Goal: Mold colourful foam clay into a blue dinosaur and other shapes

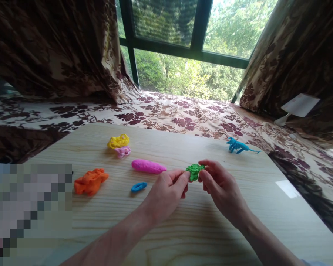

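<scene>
Both hands pinch a small lump of green clay (194,171) just above the wooden table (238,221). My left hand (166,192) grips its left side with thumb and fingertips. My right hand (220,186) holds its right side, fingers curled round it. Left of the hands lie a pink clay roll (148,166) and a small blue clay ring (138,186).
An orange clay lump (90,181) lies at the left, with a yellow clay piece (118,141) and a pale pink piece (123,150) farther back. A blue clay dinosaur (238,146) stands at the back right. A flowered cloth, curtains and a window lie beyond the table.
</scene>
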A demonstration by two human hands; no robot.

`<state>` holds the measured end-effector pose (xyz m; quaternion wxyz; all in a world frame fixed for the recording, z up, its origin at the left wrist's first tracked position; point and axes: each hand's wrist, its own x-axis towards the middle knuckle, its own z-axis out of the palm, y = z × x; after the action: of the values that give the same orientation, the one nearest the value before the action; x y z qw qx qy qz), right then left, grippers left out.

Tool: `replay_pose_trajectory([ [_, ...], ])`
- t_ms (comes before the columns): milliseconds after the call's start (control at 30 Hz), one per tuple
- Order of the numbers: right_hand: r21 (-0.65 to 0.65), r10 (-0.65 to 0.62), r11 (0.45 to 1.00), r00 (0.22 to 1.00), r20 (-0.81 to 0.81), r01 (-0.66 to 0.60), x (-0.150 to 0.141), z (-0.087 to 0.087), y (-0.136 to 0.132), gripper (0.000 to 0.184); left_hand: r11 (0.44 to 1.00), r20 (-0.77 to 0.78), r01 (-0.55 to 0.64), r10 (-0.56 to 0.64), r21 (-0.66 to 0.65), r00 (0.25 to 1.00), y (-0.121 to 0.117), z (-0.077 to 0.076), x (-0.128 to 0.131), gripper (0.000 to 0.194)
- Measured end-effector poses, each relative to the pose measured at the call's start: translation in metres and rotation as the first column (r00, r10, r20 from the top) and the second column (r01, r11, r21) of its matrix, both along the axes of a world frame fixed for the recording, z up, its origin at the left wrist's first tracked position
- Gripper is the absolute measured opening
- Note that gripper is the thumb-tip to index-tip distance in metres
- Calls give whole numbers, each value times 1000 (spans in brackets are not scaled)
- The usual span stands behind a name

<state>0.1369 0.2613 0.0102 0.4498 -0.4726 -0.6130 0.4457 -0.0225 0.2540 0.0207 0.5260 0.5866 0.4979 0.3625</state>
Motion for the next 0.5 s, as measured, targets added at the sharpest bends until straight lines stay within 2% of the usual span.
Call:
replay_pose_trajectory([
  [100,178,-1,983,971,240,-43,5,2,-1,36,996,149,31,-19,-82,989,2,2,0,33],
  [233,269,39,951,918,394,-155,8,5,-2,48,979,268,82,-29,-186,963,3,2,2,40],
  [367,351,20,913,883,469,-207,6,5,-3,52,980,238,64,-18,-186,971,2,-2,2,39],
  [500,401,-60,897,850,524,-184,1,4,-6,50,990,194,68,-43,-127,980,1,-7,2,42],
])
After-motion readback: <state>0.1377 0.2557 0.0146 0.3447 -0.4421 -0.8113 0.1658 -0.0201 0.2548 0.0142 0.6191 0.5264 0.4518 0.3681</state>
